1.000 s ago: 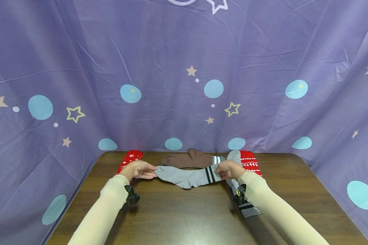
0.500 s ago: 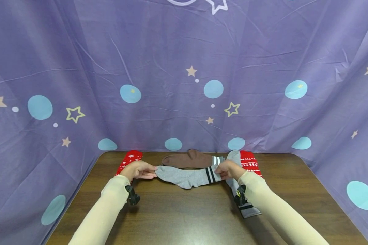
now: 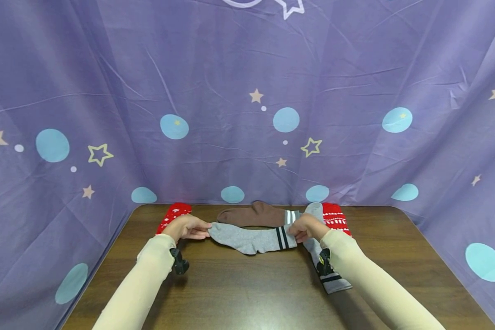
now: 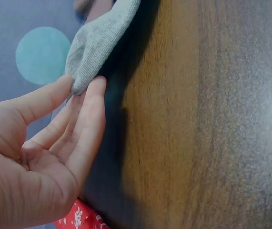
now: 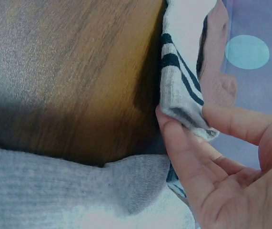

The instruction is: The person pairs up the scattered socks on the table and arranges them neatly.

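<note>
A light grey sock [image 3: 247, 238] with two black stripes near its cuff stretches sideways between my hands. My left hand [image 3: 188, 228] pinches its toe between thumb and fingertips, as the left wrist view shows with the sock toe [image 4: 90, 57]. At the cuff end, my right hand [image 3: 307, 228] pinches the opening; in the right wrist view the striped cuff [image 5: 176, 81] sits between thumb and fingers. Below the right hand lies another grey sock [image 3: 313, 250] with dark stripes, partly hidden by that wrist. Just behind the held sock is a brown sock [image 3: 251, 214] with a grey-and-white cuff.
On the left, a red sock [image 3: 177, 211] with white snowflakes lies partly under my left hand. Another red sock [image 3: 335, 217], patterned in white, lies at the right. All rest on a brown wooden table [image 3: 239, 293], with a purple curtain [image 3: 214, 91] behind.
Both hands keep their hold on the grey sock and stay almost in place. The view shifts very slightly; the other socks have not moved.
</note>
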`<state>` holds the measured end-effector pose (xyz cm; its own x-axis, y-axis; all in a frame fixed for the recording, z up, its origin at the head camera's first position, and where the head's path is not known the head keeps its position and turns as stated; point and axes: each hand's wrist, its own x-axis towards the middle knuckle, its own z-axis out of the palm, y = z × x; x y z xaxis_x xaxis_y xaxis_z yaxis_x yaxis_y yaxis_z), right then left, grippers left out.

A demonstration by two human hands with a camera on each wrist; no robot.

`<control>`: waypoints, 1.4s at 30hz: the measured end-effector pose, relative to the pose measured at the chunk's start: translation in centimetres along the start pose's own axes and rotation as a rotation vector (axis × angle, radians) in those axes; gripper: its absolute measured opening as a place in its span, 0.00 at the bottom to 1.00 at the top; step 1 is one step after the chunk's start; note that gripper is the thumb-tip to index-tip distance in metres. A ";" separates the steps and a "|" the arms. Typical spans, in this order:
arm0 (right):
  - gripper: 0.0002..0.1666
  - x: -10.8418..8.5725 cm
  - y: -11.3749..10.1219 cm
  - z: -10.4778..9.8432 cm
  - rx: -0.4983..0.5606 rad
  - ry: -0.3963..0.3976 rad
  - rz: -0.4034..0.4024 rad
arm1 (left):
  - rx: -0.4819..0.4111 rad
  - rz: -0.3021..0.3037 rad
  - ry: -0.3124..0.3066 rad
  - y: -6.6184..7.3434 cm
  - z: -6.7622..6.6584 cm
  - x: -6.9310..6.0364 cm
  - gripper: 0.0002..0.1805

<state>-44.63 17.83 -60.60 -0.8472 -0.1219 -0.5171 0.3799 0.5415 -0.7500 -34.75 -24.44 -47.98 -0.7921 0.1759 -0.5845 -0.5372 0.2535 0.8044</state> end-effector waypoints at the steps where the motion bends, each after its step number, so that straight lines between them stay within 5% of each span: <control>1: 0.12 0.8 0.4 -0.2 0.005 -0.011 0.001 | -0.002 -0.004 0.004 0.0 0.0 0.0 0.06; 4: 0.11 0.4 -0.1 -0.1 -0.007 0.007 0.033 | -0.004 -0.010 0.016 -0.1 0.0 0.1 0.07; 11: 0.08 -12.4 -6.9 1.4 -0.075 0.118 0.010 | 0.012 -0.032 0.036 0.0 0.2 0.3 0.05; 14: 0.05 -15.0 -7.8 1.4 -0.071 0.136 -0.031 | 0.032 -0.049 0.033 0.2 0.3 0.3 0.05; 33: 0.03 -15.3 -7.5 1.7 -0.088 0.163 -0.058 | 0.157 -0.136 0.069 0.5 0.8 0.6 0.04; 42: 0.08 -15.2 -7.6 1.6 -0.050 0.162 -0.032 | 0.175 -0.087 0.094 0.4 1.2 0.2 0.09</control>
<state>-34.02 14.19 -47.68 -0.9090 -0.0063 -0.4167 0.3359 0.5807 -0.7416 -34.82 -23.17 -47.89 -0.7730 0.0583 -0.6318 -0.5529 0.4265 0.7158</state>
